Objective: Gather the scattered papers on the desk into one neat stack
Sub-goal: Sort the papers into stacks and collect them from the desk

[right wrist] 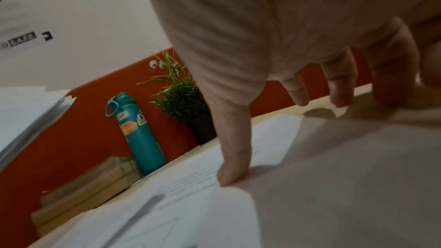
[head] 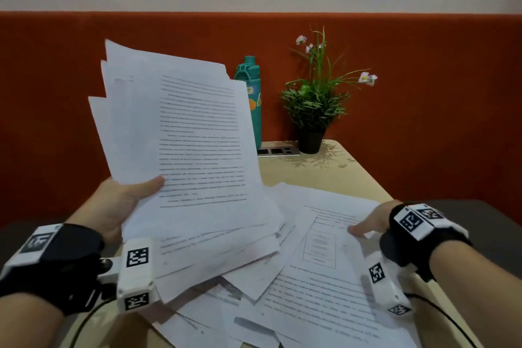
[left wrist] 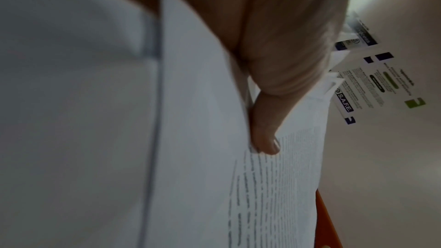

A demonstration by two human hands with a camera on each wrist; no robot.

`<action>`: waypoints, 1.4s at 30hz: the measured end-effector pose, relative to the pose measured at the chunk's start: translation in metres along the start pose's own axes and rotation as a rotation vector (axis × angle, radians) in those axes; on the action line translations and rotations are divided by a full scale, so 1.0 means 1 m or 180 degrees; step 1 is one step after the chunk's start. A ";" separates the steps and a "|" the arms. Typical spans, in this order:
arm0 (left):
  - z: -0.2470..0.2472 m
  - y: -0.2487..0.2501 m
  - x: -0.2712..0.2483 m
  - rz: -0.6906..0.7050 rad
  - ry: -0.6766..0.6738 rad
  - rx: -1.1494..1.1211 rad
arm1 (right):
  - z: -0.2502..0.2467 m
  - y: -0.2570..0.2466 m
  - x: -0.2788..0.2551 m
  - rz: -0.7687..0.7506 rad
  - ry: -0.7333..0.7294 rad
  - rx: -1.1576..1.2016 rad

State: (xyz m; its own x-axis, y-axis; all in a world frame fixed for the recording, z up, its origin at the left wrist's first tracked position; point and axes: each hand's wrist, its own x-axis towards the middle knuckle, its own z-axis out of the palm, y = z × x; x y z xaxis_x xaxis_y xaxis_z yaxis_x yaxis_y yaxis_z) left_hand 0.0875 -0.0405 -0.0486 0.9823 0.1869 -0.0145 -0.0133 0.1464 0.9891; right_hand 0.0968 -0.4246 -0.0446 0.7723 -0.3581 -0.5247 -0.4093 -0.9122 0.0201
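My left hand (head: 132, 195) holds a fanned, uneven sheaf of printed papers (head: 183, 127) upright above the desk's left side, thumb on the front page and fingers hidden behind. The left wrist view shows that thumb (left wrist: 264, 139) pinching the sheaf (left wrist: 203, 157). Many loose papers (head: 254, 305) overlap in a messy spread across the desk. My right hand (head: 370, 223) rests at the right edge of a sheet with a boxed diagram (head: 319, 246). Its thumb (right wrist: 233, 148) presses down on that sheet (right wrist: 190, 205). Fairly straight fingers (right wrist: 339, 90) reach to the desk just past the paper.
A teal water bottle (head: 252, 104) and a potted plant (head: 313, 110) stand at the desk's back edge, against an orange partition (head: 423, 93). A socket panel (head: 278, 151) lies between them. Bare desk top (head: 339, 175) shows behind the papers.
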 end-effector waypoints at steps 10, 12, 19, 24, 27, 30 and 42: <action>-0.013 -0.003 0.001 0.0054 0.0040 -0.0087 | 0.002 -0.004 0.056 0.0048 0.0774 0.0859; -0.020 0.003 -0.001 0.0149 0.0033 -0.0119 | -0.018 -0.013 0.026 0.0166 0.1246 0.1253; -0.035 0.014 -0.002 0.0414 0.0052 -0.0113 | -0.100 -0.017 -0.027 -0.0781 0.2465 0.1731; -0.069 0.018 0.006 0.0354 -0.0173 -0.0131 | -0.135 -0.040 -0.056 -0.1524 0.2382 0.1869; -0.085 0.018 0.007 0.0111 -0.0374 -0.0144 | -0.141 -0.062 -0.048 -0.1606 0.2046 0.1339; -0.085 0.015 0.000 0.0288 -0.0330 -0.0103 | -0.128 -0.088 -0.028 -0.1772 0.1716 0.0652; -0.106 0.003 0.001 0.0133 -0.0282 -0.0122 | -0.106 -0.113 0.013 -0.1197 0.1070 0.0328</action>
State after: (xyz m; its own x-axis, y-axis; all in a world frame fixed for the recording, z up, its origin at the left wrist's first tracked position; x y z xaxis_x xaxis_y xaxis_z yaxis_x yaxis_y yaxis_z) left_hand 0.0683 0.0633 -0.0614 0.9934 0.1073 0.0414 -0.0601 0.1776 0.9823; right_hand 0.2047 -0.3479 0.0362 0.9819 -0.0688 -0.1767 -0.1059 -0.9719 -0.2102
